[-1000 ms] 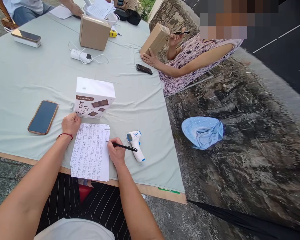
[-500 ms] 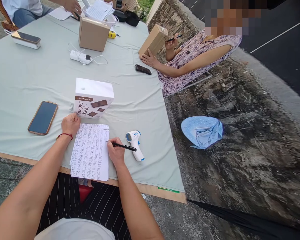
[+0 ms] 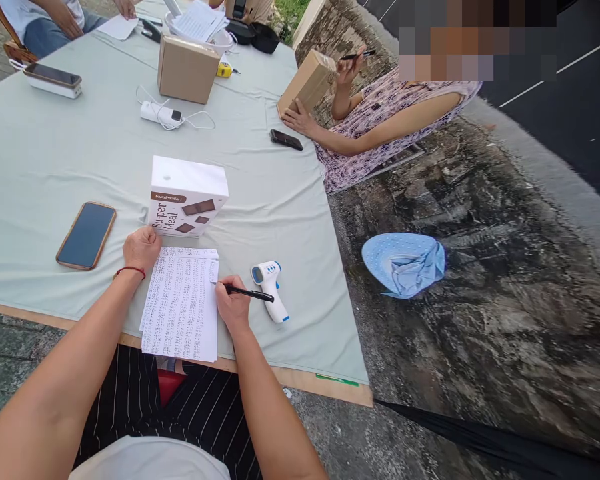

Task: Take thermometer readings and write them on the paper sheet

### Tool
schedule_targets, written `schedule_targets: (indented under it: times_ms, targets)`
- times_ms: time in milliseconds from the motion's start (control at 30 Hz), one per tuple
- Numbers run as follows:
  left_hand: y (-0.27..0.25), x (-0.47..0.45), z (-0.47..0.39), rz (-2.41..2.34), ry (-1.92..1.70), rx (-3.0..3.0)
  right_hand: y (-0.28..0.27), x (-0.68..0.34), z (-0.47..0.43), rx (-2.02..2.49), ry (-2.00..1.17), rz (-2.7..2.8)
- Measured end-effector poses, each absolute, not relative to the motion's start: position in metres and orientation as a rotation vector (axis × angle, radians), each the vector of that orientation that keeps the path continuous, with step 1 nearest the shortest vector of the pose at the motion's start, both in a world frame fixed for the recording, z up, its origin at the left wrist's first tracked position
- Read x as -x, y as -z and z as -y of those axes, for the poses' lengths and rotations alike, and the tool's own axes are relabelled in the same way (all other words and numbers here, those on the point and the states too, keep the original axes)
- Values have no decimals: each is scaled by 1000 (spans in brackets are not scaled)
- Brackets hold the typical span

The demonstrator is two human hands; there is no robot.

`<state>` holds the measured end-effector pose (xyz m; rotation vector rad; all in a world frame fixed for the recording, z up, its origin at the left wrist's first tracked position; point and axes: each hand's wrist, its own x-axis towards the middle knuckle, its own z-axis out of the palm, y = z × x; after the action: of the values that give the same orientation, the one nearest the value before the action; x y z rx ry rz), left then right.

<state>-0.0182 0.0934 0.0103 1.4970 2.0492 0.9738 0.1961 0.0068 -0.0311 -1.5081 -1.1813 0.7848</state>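
A stack of white sheets point(image 3: 180, 307) covered in rows of handwriting lies at the table's near edge. My right hand point(image 3: 233, 305) grips a black pen point(image 3: 253, 292), its tip on the right part of the top sheet. Curled into a fist, my left hand point(image 3: 141, 247) rests at the sheets' upper left corner, close to a white box point(image 3: 187, 200) printed "Su-per Meal" that stands upright. A white and blue infrared thermometer point(image 3: 271, 291) lies right of my right hand. Left of my left hand is a smartphone point(image 3: 86, 235) in a brown case.
Farther back on the cloth-covered table point(image 3: 260, 200) are a cardboard box point(image 3: 187, 70), a white cabled device point(image 3: 161, 115) and a black phone point(image 3: 287, 139). At right a person holds a pen and another carton point(image 3: 307, 83). A blue hat point(image 3: 405, 263) lies beyond the table's edge.
The person at right has raised the hand with the pen slightly. At the far left, another person's hands have drawn back from the papers. My own hands look nearly still.
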Motion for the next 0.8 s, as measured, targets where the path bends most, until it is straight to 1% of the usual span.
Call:
schedule_targets:
  times_ms: [800]
  targets:
    - [-8,19,-94,-2054,-982,-1497,29,-195,-7,1542,-740,1155]
